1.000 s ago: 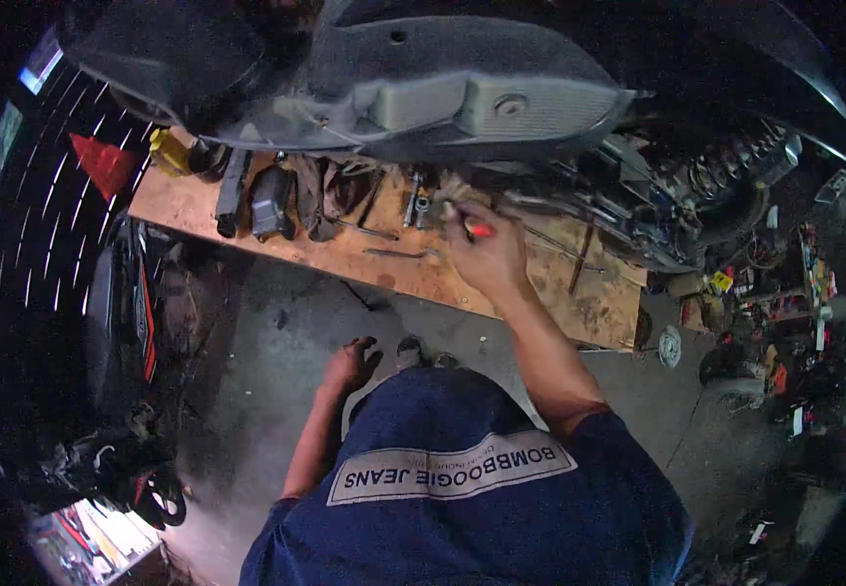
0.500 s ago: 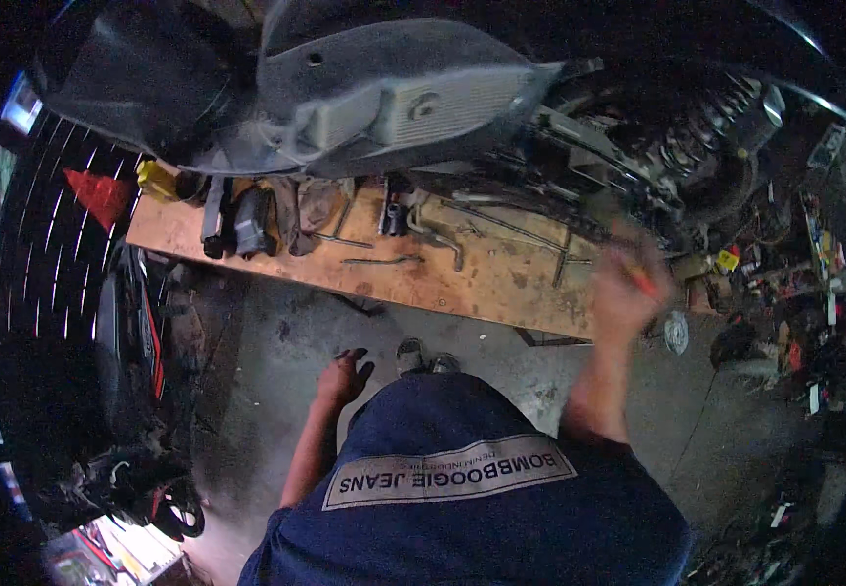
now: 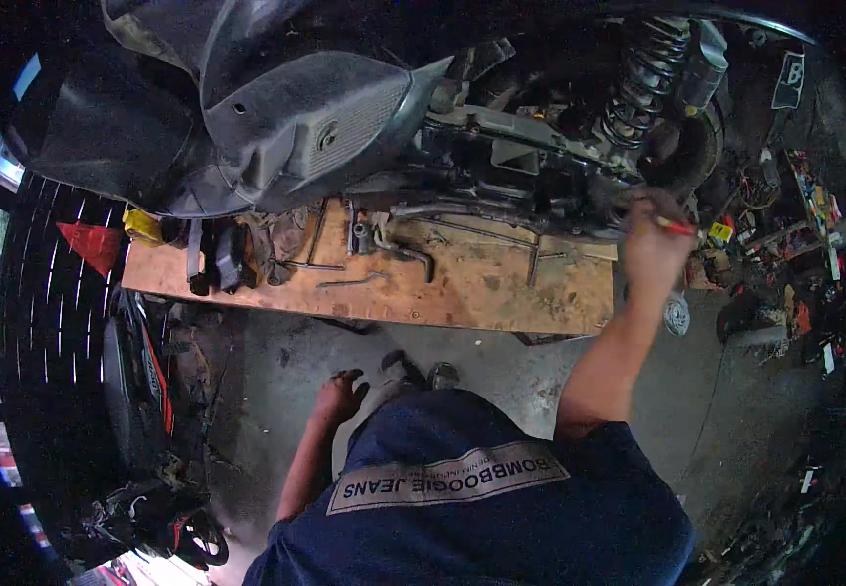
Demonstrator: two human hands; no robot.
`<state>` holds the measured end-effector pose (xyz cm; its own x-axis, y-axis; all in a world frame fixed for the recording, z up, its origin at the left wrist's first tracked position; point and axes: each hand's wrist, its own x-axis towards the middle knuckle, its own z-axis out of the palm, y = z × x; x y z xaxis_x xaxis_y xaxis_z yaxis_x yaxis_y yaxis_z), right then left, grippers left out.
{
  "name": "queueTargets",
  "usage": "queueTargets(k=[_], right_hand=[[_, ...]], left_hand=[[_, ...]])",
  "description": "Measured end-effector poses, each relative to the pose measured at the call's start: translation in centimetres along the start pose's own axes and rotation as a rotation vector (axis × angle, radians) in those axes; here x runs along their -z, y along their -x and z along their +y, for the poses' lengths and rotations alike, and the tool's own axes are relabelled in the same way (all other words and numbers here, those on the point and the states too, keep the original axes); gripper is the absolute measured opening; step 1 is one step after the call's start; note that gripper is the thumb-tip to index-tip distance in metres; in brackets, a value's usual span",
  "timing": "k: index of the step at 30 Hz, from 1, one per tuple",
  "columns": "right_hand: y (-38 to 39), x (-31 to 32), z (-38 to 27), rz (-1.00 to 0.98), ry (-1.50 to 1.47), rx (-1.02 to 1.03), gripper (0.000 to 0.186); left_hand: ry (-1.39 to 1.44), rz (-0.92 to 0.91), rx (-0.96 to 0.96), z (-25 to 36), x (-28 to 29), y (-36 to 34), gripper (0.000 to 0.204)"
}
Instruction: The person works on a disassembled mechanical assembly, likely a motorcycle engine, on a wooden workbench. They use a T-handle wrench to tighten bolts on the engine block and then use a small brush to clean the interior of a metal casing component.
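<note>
My right hand [image 3: 652, 239] grips a red-handled tool [image 3: 675, 228], possibly a screwdriver, at the lower rear of the scooter's exposed engine and swingarm [image 3: 530, 176]; its tip is hidden. My left hand [image 3: 337, 396] hangs low beside my leg with fingers apart, holding nothing. Above the wooden bench [image 3: 486, 293] the grey plastic scooter footboard [image 3: 345, 117] spans the top. A coil spring shock [image 3: 643, 83] stands above my right hand. On the bench lie a bent metal pipe piece [image 3: 413, 256], T-handle wrenches [image 3: 532, 264] and a thin rod [image 3: 350, 278].
At the bench's left end are dark cloths [image 3: 272, 249], a yellow container [image 3: 142, 225] and a red triangular object [image 3: 91, 244]. A parked motorbike [image 3: 135, 381] stands at the left. The right side holds clutter [image 3: 775, 322] and a coiled bundle [image 3: 677, 313]. My feet [image 3: 443, 374] are on concrete.
My right hand has moved right and upward from over the bench's middle to the engine area. My view has swung toward the scooter's rear. My left hand still hangs low.
</note>
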<state>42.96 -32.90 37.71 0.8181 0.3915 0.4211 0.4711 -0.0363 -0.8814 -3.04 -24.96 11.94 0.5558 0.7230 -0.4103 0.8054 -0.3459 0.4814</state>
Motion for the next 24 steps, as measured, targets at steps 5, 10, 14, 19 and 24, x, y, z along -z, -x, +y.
queueTargets(k=[5, 10, 14, 19, 24], right_hand=[[5.9, -7.5, -3.4, -0.377, 0.171, 0.381, 0.009], [0.0, -5.7, -3.6, -0.36, -0.505, -0.147, 0.016], [-2.7, -3.8, -3.1, -0.248, -0.071, -0.068, 0.018], [-1.2, -6.1, -9.2, -0.235, -0.105, 0.037, 0.019], [-1.8, -4.8, -4.6, -0.036, 0.576, 0.015, 0.017]], left_hand=[[-0.05, -0.061, -0.009, 2.8, 1.7, -0.6, 0.042], [0.052, -0.09, -0.142, 3.3, 2.9, -3.8, 0.04], [0.05, -0.171, -0.173, 0.6, 2.9, -4.8, 0.039], [-0.081, -0.122, -0.159, -4.9, 4.9, -5.2, 0.042], [-0.048, -0.063, -0.184, -10.9, 6.8, -6.8, 0.042]])
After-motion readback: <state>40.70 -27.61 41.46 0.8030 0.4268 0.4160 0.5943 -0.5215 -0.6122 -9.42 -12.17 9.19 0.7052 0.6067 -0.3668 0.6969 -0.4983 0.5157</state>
